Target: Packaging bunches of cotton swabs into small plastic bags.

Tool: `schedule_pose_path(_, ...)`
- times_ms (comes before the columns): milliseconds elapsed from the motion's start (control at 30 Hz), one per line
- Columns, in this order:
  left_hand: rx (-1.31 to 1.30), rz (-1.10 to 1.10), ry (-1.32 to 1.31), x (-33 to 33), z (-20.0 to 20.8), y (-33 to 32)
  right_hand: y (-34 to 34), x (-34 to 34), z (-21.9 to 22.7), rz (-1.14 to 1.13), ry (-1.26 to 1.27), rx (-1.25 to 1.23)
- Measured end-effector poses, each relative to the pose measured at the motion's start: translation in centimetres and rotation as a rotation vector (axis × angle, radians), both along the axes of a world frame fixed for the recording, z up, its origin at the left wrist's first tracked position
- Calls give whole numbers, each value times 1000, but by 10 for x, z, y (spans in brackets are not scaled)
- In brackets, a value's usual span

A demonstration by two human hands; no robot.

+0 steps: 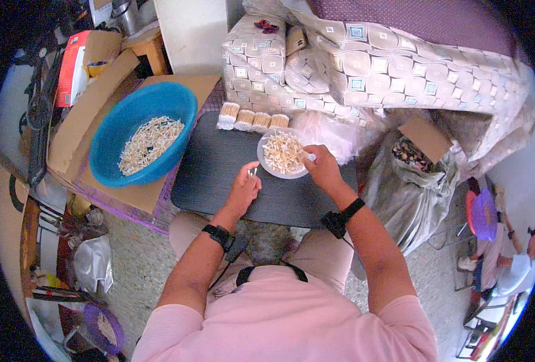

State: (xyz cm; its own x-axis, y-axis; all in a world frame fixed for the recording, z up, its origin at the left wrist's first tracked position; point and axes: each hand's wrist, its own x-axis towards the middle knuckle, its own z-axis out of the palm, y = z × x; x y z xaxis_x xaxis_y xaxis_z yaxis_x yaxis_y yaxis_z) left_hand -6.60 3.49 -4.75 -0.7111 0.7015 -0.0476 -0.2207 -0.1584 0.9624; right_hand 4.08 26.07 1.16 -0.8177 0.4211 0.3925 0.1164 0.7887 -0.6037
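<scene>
A white bowl (290, 175) full of cotton swabs (283, 152) stands on the dark table (219, 151). At its right rim is my right hand (325, 171), its fingers closed on the edge of the bowl. My left hand (243, 188) is closed just left of the bowl, over the table, with a few cotton swabs (253, 172) poking out between thumb and fingers. Behind the bowl, several bundles of cotton swabs (244, 119) stand in a row along the table's far edge. Clear plastic bags (331, 136) lie crumpled at the far right of the table.
To the left, a large blue basin (183, 99) of loose swabs sits on cardboard (153, 196). A grey sack (394, 199) stands to the right. A patterned sofa (412, 72) is beyond the table. Another person (515, 265) sits far right, near a purple basin (486, 214).
</scene>
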Motion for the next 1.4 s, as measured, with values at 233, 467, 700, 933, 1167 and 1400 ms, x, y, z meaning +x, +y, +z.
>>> schedule_pose_path(233,9,-24,60,-1,-4,-3,1,-20,-4,76,-58,189)
schedule_pose_path(467,18,6,98,0,-6,-6,-6,-30,5,46,-188,261)
schedule_pose_path(700,54,-4,72,-2,-12,-3,3,-31,-3,-17,-78,102)
schedule_pose_path(933,-2,31,254,-4,-20,-2,-27,-19,15,48,93,-381)
schedule_pose_path(1167,-257,-47,518,9,2,-2,-72,17,-10,206,28,-703)
schedule_pose_path(1400,-240,-80,715,15,-6,-1,-82,17,-15,181,110,-794)
